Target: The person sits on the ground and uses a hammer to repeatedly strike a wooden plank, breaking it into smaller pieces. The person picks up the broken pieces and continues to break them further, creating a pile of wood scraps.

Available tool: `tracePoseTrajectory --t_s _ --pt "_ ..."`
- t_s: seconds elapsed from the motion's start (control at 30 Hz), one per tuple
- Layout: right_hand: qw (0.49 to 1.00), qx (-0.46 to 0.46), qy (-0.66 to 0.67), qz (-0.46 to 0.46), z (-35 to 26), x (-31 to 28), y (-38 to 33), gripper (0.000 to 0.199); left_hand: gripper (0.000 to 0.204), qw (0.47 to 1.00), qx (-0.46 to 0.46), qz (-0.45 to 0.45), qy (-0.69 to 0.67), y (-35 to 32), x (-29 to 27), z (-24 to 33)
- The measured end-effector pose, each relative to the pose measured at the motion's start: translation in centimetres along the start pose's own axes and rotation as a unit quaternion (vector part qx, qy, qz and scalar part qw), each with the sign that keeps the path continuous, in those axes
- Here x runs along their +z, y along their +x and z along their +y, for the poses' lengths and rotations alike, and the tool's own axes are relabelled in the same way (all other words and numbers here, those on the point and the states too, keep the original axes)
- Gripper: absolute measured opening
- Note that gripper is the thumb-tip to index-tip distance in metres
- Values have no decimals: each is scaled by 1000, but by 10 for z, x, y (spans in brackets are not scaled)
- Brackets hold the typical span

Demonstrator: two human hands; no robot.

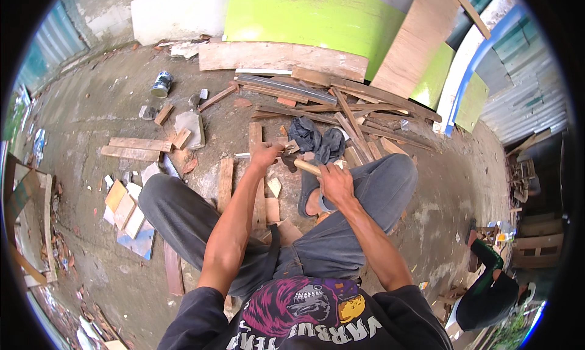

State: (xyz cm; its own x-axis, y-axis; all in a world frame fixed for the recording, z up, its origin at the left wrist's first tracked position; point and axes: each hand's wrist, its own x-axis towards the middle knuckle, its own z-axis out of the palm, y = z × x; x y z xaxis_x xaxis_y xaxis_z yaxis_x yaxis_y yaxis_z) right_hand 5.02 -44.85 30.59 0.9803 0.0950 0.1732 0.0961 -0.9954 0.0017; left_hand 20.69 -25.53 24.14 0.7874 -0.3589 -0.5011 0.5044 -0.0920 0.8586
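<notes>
Hammer handle: gripped in right hand, long axis running up-left toward left hand, fingers pinched on small piece, frame centre.

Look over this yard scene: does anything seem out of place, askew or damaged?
Yes. Wood offcuts lie scattered at all angles over the concrete floor, and a metal can lies tipped on its side. The left hand steadies a plank; the right hand grips a wooden handle.

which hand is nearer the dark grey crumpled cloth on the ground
Right. The right hand, gripping a wooden handle, sits just below the dark grey crumpled cloth; the left hand is further off to its left.
</notes>
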Motion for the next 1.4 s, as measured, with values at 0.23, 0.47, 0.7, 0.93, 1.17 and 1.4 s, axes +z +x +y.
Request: tracePoseTrajectory --t_s 0.23,0.47,0.7,0.93,1.17,1.4 --pt "983 -66 22 -171 0 60 1 27 17 944 -168 223 -176 3 -48 -82" --pt "948 -135 49 -284 -16 99 14 17 44 788 40 517 -333 12 -136 -109" --pt "917 -152 97 -354 -66 86 53 25 65 883 -103 455 -51 -12 -231 -255" --pt "906 -77 79 -408 -44 106 43 28 71 877 -248 218 349 -31 -107 -211" --pt "883 -78 72 -458 -56 107 57 29 90 821 -187 163 514 1 -128 -214" --pt "861 45 179 -475 -52 123 63 38 93 814 -163 128 543 36 -146 -198"
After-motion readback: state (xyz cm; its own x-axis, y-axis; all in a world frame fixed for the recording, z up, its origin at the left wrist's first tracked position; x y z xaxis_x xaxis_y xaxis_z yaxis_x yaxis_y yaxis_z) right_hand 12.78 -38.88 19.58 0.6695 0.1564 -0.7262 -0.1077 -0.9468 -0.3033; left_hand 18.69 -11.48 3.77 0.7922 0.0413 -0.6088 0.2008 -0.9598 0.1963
